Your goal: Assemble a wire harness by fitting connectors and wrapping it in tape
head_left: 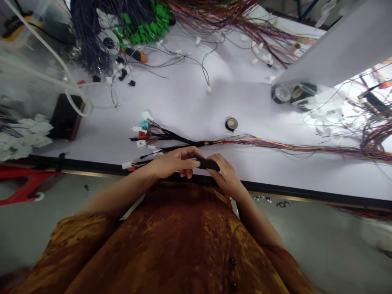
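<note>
A short black tube-like piece (208, 164) is pinched between my two hands just above the table's front edge. My left hand (179, 161) grips its left end, thumb on top. At its right end, my right hand (225, 173) has its fingers curled around it. Right behind the hands lies a wire harness (260, 142), its bundle running off to the right. Its left branches are sleeved in black and end in white, blue, red and orange connectors (143, 134). My left forearm covers part of the lowest branches. Beyond the bundle is a small roll of black tape (232, 123).
Green-ended dark wires (147, 24) and a multicoloured wire bundle (214, 12) lie at the back. A dark phone-like block (66, 116) and white connectors (27, 136) sit at left. A broad white post (333, 45) and tangled wires (375, 134) are at right.
</note>
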The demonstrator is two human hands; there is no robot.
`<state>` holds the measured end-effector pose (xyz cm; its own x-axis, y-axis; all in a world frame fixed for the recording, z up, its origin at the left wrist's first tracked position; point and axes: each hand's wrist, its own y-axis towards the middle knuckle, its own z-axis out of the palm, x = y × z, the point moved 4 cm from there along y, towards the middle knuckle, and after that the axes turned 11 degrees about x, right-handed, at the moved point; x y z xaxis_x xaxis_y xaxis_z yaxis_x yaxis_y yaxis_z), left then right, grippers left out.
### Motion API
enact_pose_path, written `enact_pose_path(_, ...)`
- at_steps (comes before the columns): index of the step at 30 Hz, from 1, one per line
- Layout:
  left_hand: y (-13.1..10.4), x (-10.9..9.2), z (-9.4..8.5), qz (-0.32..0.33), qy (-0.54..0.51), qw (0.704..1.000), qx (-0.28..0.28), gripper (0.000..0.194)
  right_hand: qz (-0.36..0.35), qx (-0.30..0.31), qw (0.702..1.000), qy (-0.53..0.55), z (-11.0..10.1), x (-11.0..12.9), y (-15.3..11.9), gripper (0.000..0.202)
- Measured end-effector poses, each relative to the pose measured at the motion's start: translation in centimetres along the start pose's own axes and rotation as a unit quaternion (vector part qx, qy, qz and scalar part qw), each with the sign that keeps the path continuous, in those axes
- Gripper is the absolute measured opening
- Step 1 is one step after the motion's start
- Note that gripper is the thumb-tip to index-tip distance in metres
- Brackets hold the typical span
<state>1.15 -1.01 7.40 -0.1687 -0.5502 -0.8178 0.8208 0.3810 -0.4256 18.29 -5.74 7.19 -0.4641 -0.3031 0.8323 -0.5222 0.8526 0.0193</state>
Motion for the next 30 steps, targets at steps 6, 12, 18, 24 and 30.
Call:
enact_pose_path(6, 0.5, 0.1, -0.3, -0.011, 0.011, 1.0, 0.001, 0.03, 0.017, 0.02, 0.999, -0.031, 0.0, 0.2, 0.3, 0.015)
enact_pose_path(12, 0.8, 0.4, -0.8, -0.005, 0.007, 1.0, -0.029, 0.032, 0.013, 0.043, 0.994, -0.099, 0.1, 0.5, 1.3, 0.018)
enact_pose_path(18, -0.3, 0.2, -1.3, 0.03, -0.002, 0.999, -0.039, 0.027, -0.03, 0.02, 0.999, -0.022, -0.3, 0.4, 2.0, 0.016)
enact_pose_path(24, -1.3, 1.0, -1.8, 0.027, -0.028, 0.999, -0.007, 0.033, -0.031, 0.018, 0.997, 0.068, -0.2, -0.2, 2.0, 0.014)
enact_pose_path(30, -1.6, 1.1, -1.7, 0.035, -0.052, 0.998, -0.012, 0.032, -0.023, 0.015, 0.997, 0.073, 0.2, -0.4, 2.0, 0.017)
